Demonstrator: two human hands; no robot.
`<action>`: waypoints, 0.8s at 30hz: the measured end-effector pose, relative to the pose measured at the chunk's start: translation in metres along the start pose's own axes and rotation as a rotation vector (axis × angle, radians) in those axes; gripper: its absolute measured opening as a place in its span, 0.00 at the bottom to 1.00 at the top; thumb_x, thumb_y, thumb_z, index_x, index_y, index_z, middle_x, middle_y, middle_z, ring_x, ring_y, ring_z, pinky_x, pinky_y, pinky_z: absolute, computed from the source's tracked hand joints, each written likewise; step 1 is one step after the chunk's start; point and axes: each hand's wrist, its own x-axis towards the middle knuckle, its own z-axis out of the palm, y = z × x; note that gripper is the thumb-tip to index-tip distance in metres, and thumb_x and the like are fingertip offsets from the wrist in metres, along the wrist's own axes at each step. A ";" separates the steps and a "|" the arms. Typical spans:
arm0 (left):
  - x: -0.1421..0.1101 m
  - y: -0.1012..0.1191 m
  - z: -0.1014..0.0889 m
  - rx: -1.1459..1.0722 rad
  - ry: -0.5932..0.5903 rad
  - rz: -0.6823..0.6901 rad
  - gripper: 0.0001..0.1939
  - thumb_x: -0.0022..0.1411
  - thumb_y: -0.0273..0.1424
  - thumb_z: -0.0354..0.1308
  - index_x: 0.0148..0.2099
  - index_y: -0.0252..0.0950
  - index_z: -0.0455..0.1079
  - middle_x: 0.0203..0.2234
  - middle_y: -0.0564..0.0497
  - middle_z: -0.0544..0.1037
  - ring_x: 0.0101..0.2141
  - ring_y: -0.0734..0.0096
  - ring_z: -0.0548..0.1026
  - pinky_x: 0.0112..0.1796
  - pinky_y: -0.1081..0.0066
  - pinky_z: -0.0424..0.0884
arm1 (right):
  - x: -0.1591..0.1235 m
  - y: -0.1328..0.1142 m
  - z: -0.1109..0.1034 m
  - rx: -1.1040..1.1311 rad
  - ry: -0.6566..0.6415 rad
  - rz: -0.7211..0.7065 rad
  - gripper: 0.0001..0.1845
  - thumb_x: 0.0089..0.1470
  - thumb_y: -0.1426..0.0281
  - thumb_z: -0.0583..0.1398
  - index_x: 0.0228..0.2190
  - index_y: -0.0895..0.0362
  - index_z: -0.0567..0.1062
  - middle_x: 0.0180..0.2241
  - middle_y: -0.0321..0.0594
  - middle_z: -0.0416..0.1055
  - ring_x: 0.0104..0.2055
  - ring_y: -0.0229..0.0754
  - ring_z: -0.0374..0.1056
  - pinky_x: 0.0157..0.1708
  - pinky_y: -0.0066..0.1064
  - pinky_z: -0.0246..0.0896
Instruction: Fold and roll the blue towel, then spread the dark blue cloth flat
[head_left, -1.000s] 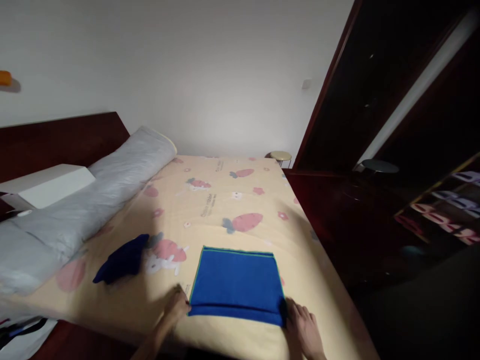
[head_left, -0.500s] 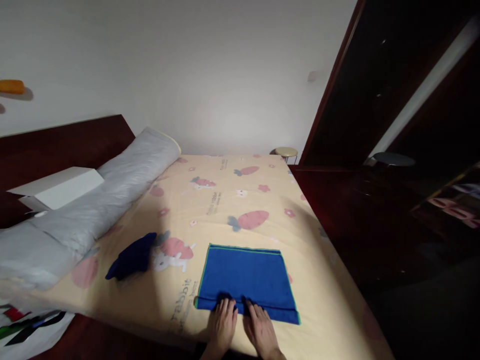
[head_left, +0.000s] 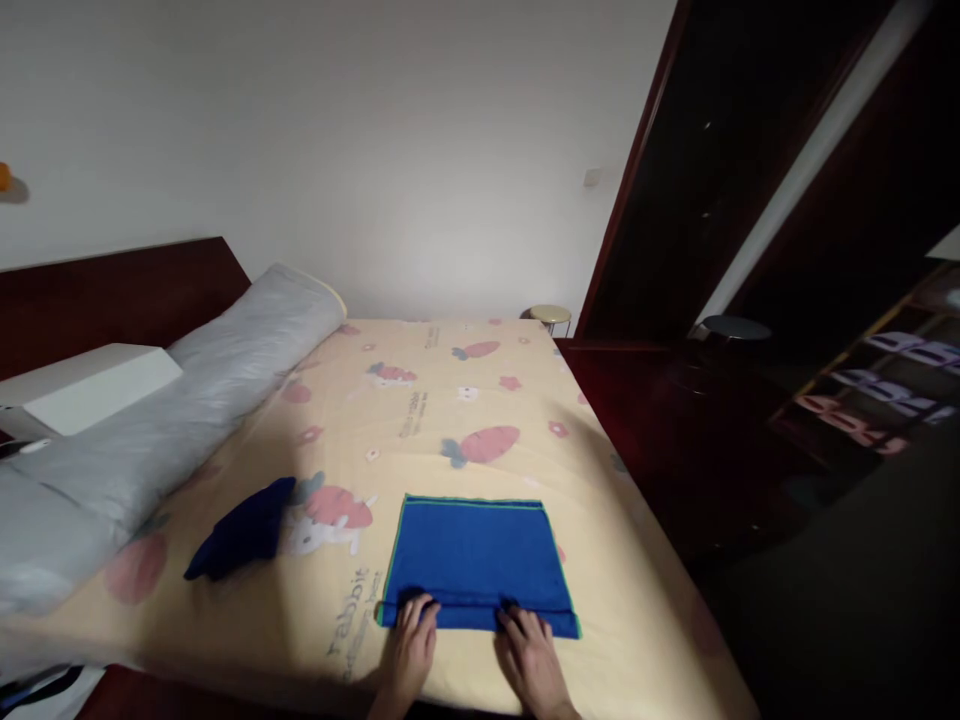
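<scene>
A blue towel (head_left: pixel 476 550) with green stitched edges lies flat on the bed, with a narrow fold or roll along its near edge. My left hand (head_left: pixel 414 640) has its fingers curled over the left part of that fold. Toward the fold's right part, my right hand (head_left: pixel 534 655) rests in the same way, fingers bent onto the cloth. Both thumbs and the undersides of the fingertips are mostly hidden. To the left lies a crumpled dark blue cloth (head_left: pixel 241 530), apart from both hands.
The bed (head_left: pixel 420 470) has a pale rabbit-and-carrot sheet. Along the headboard (head_left: pixel 112 300) runs a long grey rolled bundle (head_left: pixel 240 350) with a white box (head_left: pixel 97 385) on it. Stools (head_left: pixel 551 314) stand beyond the bed; a shoe rack (head_left: pixel 892 370) is at right.
My hands have moved apart along the towel's near fold, the left one leftward and the right one toward the right end. The view has turned slightly right.
</scene>
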 end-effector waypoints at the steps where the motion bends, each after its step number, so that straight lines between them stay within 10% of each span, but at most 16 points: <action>1: -0.005 -0.015 -0.004 0.026 0.027 -0.022 0.20 0.65 0.26 0.44 0.52 0.43 0.73 0.48 0.47 0.79 0.50 0.63 0.76 0.50 0.62 0.76 | -0.009 0.016 -0.007 -0.006 0.020 0.044 0.19 0.61 0.63 0.52 0.51 0.47 0.71 0.48 0.43 0.75 0.48 0.47 0.70 0.46 0.41 0.64; 7: -0.023 -0.060 -0.022 0.186 0.108 -0.135 0.19 0.65 0.26 0.46 0.51 0.46 0.74 0.48 0.49 0.80 0.52 0.60 0.75 0.53 0.56 0.72 | -0.061 0.081 -0.030 -0.037 0.051 0.151 0.20 0.61 0.61 0.51 0.52 0.47 0.71 0.49 0.43 0.75 0.49 0.48 0.71 0.44 0.41 0.64; 16: 0.015 0.057 0.025 -0.063 -0.055 0.148 0.22 0.65 0.25 0.46 0.59 0.43 0.68 0.55 0.48 0.76 0.54 0.67 0.73 0.53 0.64 0.74 | 0.018 -0.036 0.000 0.055 -0.026 -0.048 0.21 0.63 0.64 0.50 0.55 0.50 0.69 0.55 0.41 0.72 0.57 0.45 0.67 0.54 0.40 0.62; 24: -0.008 -0.052 -0.018 0.201 0.068 -0.016 0.19 0.67 0.30 0.47 0.56 0.46 0.71 0.56 0.51 0.76 0.56 0.63 0.72 0.55 0.57 0.70 | -0.027 0.062 -0.019 -0.161 0.051 0.231 0.24 0.63 0.57 0.48 0.55 0.50 0.70 0.58 0.45 0.68 0.60 0.53 0.64 0.54 0.50 0.58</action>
